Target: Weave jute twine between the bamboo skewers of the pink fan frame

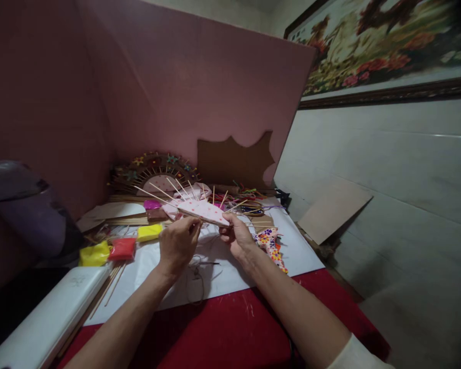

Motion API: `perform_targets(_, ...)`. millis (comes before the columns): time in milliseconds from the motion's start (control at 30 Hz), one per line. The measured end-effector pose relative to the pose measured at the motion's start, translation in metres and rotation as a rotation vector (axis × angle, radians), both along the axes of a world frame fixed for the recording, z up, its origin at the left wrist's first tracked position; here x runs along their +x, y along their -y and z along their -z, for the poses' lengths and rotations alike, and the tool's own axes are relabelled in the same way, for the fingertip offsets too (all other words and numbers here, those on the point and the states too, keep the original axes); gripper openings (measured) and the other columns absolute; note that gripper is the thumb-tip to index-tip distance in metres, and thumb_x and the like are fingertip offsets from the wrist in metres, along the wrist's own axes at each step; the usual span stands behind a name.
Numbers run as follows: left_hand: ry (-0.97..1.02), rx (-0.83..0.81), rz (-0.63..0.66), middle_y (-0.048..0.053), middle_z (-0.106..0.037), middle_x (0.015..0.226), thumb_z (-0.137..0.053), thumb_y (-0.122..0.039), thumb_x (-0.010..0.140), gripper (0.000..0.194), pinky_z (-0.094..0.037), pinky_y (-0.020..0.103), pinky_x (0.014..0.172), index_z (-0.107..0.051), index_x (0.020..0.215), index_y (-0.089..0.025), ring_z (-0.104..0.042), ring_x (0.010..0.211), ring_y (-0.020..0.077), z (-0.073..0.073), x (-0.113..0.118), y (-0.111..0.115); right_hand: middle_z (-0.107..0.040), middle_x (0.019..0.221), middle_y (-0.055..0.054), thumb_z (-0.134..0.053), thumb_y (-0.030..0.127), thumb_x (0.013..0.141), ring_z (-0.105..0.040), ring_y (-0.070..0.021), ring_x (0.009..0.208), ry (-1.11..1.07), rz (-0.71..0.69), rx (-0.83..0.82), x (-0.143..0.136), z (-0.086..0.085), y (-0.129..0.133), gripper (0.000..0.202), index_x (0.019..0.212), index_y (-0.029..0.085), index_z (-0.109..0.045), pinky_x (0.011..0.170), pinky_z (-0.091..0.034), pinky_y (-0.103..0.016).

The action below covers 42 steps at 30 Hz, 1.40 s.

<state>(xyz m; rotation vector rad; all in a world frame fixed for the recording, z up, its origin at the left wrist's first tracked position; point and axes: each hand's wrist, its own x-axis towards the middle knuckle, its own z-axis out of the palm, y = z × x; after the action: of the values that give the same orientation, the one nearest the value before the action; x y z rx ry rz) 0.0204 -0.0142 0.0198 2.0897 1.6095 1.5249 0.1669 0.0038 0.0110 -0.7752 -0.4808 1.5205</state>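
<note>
A half-round piece covered in pale pink dotted fabric (203,210) is held up above the white sheet, with several thin wooden sticks fanning out from its curved far edge. My right hand (236,236) grips its right end, thumb on top and fingers below. At the near edge, left of the middle, my left hand (180,243) has its fingers pinched together against the piece; anything small between the fingertips is hidden. Below the hands, a loop of thin cord (195,282) and a small dark slim tool (209,263) lie on the white sheet (157,292).
Yellow (149,232) and red packets (123,248) lie left, near a white case (54,318). A decorated fan (161,169) and brown cardboard (234,161) stand behind. Flowered fabric (271,246) lies right on the sheet, over a red cloth (215,333).
</note>
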Motion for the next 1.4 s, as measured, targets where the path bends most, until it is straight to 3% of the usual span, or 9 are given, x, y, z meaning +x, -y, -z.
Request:
perform_targets(133,-0.195,0.108,-0.132,0.005,-0.07,0.07,-0.058,-0.028,0.078,0.015,-0.033,0.026,0.055,-0.07,0.076,-0.019,-0.061,0.061,0.0184,0.0,-0.01,-0.006,-0.052,0.048,0.006,-0.062,0.018,0.063,-0.041,-0.0035,0.035,-0.006,-0.005,-0.002,0.004,0.001,-0.003,0.014,0.069,0.016,-0.05,0.027,-0.021,-0.012)
perform_targets(367,-0.255,0.279,-0.152,0.004,-0.07,0.07,-0.058,-0.025,0.079,0.013,-0.035,0.024,0.057,-0.067,0.072,-0.018,-0.063,0.065,0.017,0.002,-0.015,-0.01,-0.051,0.046,0.005,-0.059,0.018,0.066,-0.042,-0.0037,0.034,0.014,-0.048,-0.043,0.006,0.001,-0.003,0.01,0.068,0.016,-0.049,0.027,-0.022,-0.011)
perform_targets(700,-0.117,0.182,-0.176,0.002,-0.071,0.071,-0.063,-0.028,0.076,0.009,-0.036,0.024,0.056,-0.068,0.075,-0.02,-0.062,0.063,0.0166,-0.002,-0.021,-0.013,-0.051,0.045,0.005,-0.055,0.016,0.069,-0.04,-0.003,0.031,0.029,-0.102,-0.071,0.008,-0.004,-0.002,0.006,0.068,0.015,-0.049,0.026,-0.021,-0.01)
perform_targets(1033,-0.206,0.355,-0.189,0.004,-0.066,0.07,-0.057,-0.025,0.08,0.011,-0.037,0.025,0.059,-0.062,0.072,-0.018,-0.06,0.067,0.0176,-0.001,-0.029,-0.019,-0.049,0.044,0.006,-0.057,0.016,0.065,-0.04,-0.0028,0.031,0.037,-0.102,-0.044,0.009,-0.01,0.002,0.009,0.065,0.016,-0.048,0.027,-0.021,-0.01)
perform_targets(1400,0.02,0.372,-0.079,0.001,-0.064,0.067,-0.06,-0.024,0.077,0.007,-0.041,0.024,0.059,-0.06,0.073,-0.018,-0.059,0.062,0.0145,0.001,-0.035,-0.026,-0.05,0.043,0.005,-0.057,0.019,0.064,-0.04,-0.0042,0.032,0.01,-0.16,-0.048,0.015,-0.007,-0.002,0.009,0.067,0.016,-0.048,0.027,-0.021,-0.011)
